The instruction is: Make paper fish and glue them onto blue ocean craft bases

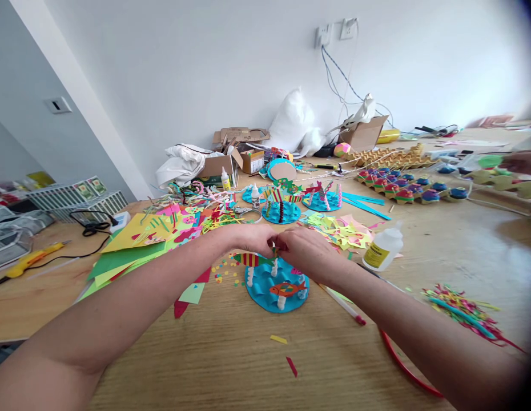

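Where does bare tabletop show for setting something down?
Mainly nearer than the blue base, between left forearm and right forearm, around the yellow strip and red strip. Another patch lies between glue bottle, painted egg carton and shredded paper. Crowded: leftward under paper sheets, beyond the base among scraps.

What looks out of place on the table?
Two strays: a yellow scrap and a red scrap lie alone in front of the blue base, away from the scrap pile beyond it. Paper dots are also scattered left of the base. Just untidy, I'd say.

The base (260,295) is blue, the front fish (286,290) patterned orange.
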Demonstrator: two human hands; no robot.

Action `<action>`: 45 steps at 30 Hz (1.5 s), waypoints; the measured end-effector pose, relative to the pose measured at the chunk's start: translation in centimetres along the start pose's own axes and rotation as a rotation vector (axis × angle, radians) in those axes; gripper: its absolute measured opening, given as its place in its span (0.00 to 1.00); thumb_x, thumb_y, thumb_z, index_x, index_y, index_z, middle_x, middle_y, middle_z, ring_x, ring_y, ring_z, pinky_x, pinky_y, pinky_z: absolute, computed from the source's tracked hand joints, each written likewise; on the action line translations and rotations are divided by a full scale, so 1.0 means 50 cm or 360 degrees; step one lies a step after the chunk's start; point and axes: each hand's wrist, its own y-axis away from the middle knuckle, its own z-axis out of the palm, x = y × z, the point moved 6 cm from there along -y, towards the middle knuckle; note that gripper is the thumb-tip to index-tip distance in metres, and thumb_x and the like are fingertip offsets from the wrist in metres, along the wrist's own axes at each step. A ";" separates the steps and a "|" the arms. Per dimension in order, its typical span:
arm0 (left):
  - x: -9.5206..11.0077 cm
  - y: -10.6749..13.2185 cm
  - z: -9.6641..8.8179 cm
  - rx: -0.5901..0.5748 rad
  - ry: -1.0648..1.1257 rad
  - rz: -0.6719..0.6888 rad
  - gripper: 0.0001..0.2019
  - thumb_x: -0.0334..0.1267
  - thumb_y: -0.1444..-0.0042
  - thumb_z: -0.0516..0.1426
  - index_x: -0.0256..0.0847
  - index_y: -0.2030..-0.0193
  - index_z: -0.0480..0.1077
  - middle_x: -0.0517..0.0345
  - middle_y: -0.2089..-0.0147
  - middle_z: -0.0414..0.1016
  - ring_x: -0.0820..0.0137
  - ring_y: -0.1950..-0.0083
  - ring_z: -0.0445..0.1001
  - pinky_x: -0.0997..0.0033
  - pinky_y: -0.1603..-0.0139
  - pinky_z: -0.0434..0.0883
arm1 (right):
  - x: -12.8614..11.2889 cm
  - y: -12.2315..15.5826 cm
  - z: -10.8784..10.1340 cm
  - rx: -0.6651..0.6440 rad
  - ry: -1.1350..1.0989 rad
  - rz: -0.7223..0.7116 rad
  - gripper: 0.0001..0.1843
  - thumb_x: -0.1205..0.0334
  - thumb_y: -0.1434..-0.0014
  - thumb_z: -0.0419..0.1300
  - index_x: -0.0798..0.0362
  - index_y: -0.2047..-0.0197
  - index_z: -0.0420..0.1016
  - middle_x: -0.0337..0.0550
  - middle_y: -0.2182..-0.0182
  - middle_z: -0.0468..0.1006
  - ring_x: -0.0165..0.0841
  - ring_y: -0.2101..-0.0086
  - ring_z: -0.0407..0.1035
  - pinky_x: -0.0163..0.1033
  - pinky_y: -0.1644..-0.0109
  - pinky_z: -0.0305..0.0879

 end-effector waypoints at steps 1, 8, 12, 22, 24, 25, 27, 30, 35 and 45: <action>0.000 0.000 -0.001 0.0003 -0.0018 0.0001 0.06 0.31 0.58 0.53 0.38 0.70 0.69 0.64 0.76 0.65 0.75 0.75 0.63 0.78 0.76 0.59 | 0.000 0.000 0.000 -0.0003 0.0003 -0.0003 0.12 0.65 0.48 0.51 0.51 0.66 0.76 0.46 0.67 0.78 0.39 0.66 0.71 0.35 0.72 0.56; -0.013 -0.013 0.008 0.0078 -0.0148 -0.0145 0.09 0.34 0.56 0.54 0.38 0.67 0.71 0.57 0.70 0.72 0.70 0.72 0.67 0.74 0.74 0.61 | -0.002 0.000 0.004 0.0000 0.0023 -0.0023 0.12 0.65 0.48 0.51 0.52 0.67 0.75 0.48 0.67 0.78 0.39 0.65 0.72 0.36 0.71 0.58; -0.014 -0.016 0.012 0.0094 -0.0157 -0.0145 0.08 0.34 0.55 0.54 0.38 0.66 0.71 0.56 0.68 0.73 0.70 0.71 0.68 0.74 0.71 0.63 | -0.002 -0.001 0.007 0.0008 0.0026 -0.0026 0.12 0.65 0.48 0.51 0.52 0.66 0.76 0.48 0.67 0.78 0.39 0.66 0.72 0.36 0.71 0.57; -0.009 -0.013 0.007 0.0059 -0.0089 -0.0103 0.07 0.32 0.55 0.54 0.37 0.69 0.71 0.58 0.71 0.72 0.70 0.71 0.68 0.75 0.72 0.62 | 0.002 -0.001 0.008 0.0027 0.0061 -0.0022 0.12 0.64 0.48 0.50 0.52 0.68 0.76 0.48 0.68 0.78 0.39 0.67 0.72 0.36 0.73 0.56; -0.010 -0.008 0.003 0.0039 -0.0049 -0.0055 0.08 0.33 0.55 0.54 0.38 0.66 0.71 0.60 0.70 0.73 0.72 0.69 0.68 0.77 0.72 0.62 | 0.005 0.000 0.009 0.0035 0.0071 -0.0008 0.12 0.63 0.48 0.50 0.52 0.68 0.76 0.48 0.68 0.78 0.40 0.67 0.72 0.36 0.74 0.55; -0.010 -0.006 0.002 0.0029 -0.0017 -0.0029 0.09 0.33 0.55 0.54 0.38 0.65 0.71 0.61 0.69 0.72 0.73 0.69 0.68 0.78 0.72 0.62 | 0.006 0.000 0.009 0.0038 0.0074 -0.0003 0.12 0.62 0.48 0.50 0.52 0.68 0.76 0.48 0.69 0.78 0.40 0.67 0.72 0.36 0.74 0.55; -0.011 -0.001 -0.002 0.0029 0.0039 -0.0010 0.11 0.32 0.56 0.54 0.38 0.63 0.70 0.62 0.69 0.72 0.74 0.69 0.68 0.79 0.72 0.62 | 0.006 0.001 0.009 0.0043 0.0080 -0.0004 0.13 0.62 0.47 0.50 0.51 0.68 0.76 0.47 0.69 0.78 0.40 0.67 0.71 0.36 0.74 0.56; -0.013 0.001 -0.005 0.0072 0.0039 -0.0062 0.12 0.29 0.57 0.53 0.38 0.63 0.70 0.62 0.68 0.73 0.73 0.68 0.69 0.79 0.73 0.61 | 0.005 0.002 0.009 0.0051 0.0091 -0.0020 0.13 0.63 0.48 0.50 0.51 0.67 0.76 0.47 0.69 0.78 0.39 0.67 0.71 0.36 0.73 0.55; -0.010 -0.005 -0.001 0.0124 -0.0049 -0.0128 0.12 0.28 0.56 0.53 0.38 0.63 0.71 0.58 0.65 0.75 0.70 0.66 0.70 0.76 0.72 0.61 | 0.003 0.000 0.008 0.0043 0.0101 -0.0028 0.13 0.64 0.48 0.50 0.52 0.67 0.76 0.49 0.68 0.78 0.40 0.67 0.72 0.36 0.73 0.56; -0.010 -0.009 0.006 0.0109 -0.0053 -0.0101 0.12 0.28 0.55 0.52 0.39 0.63 0.71 0.59 0.65 0.75 0.70 0.66 0.70 0.77 0.70 0.63 | 0.002 0.001 0.006 0.0028 0.0100 -0.0017 0.13 0.64 0.48 0.50 0.52 0.66 0.76 0.49 0.67 0.78 0.40 0.67 0.72 0.36 0.73 0.57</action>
